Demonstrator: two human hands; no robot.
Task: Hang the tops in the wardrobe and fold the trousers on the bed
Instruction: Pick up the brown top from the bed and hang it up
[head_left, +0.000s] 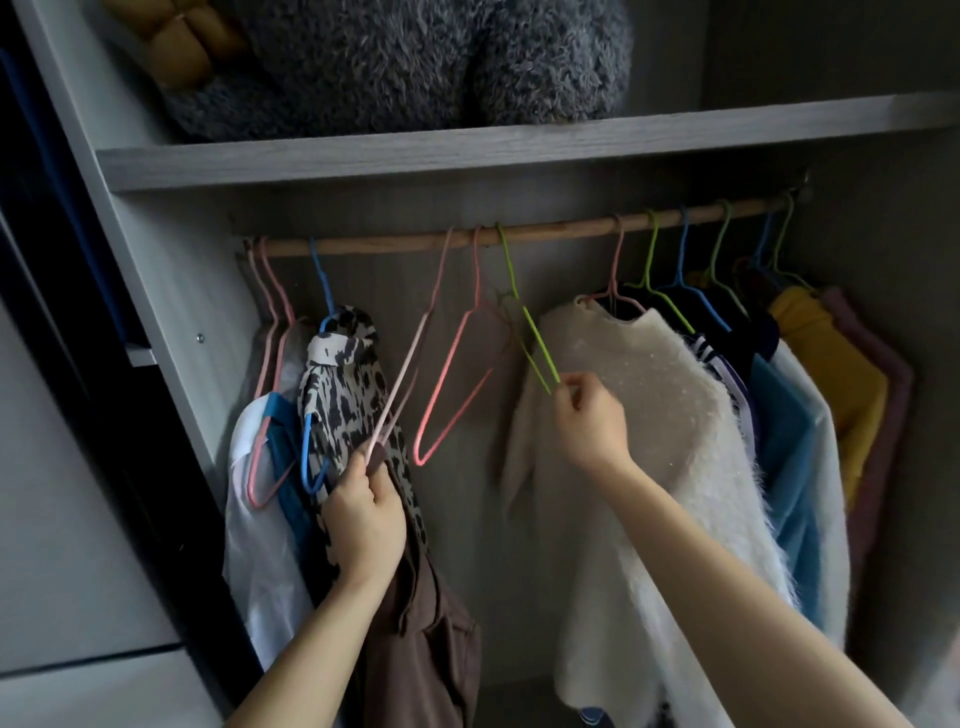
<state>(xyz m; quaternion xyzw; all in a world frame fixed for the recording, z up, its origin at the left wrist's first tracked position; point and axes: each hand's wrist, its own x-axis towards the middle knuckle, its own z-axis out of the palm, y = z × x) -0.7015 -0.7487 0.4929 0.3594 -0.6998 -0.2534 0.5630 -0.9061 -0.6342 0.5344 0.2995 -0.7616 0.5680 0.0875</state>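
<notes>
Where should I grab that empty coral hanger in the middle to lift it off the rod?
Pinch the coral hanger at its neck, just under the hook, coming from the front and below. It hangs bare with its hook over the rod, so a short lift at the neck should free it.

A shelf is set across the wardrobe above a rail, and a cushion is stored on it. Three empty hangers are hooked at mid-rail: the leftmost hanger, the middle hanger and the rightmost hanger. To their left, near the side panel, a scarf is draped on a hanger. To their right a sweater is hung, with further tops packed beyond it. The leftmost hanger's lower tip is held by the left hand before the scarf, a garment hanging below that hand. The rightmost hanger's tip is pinched by the right hand before the sweater.
</notes>
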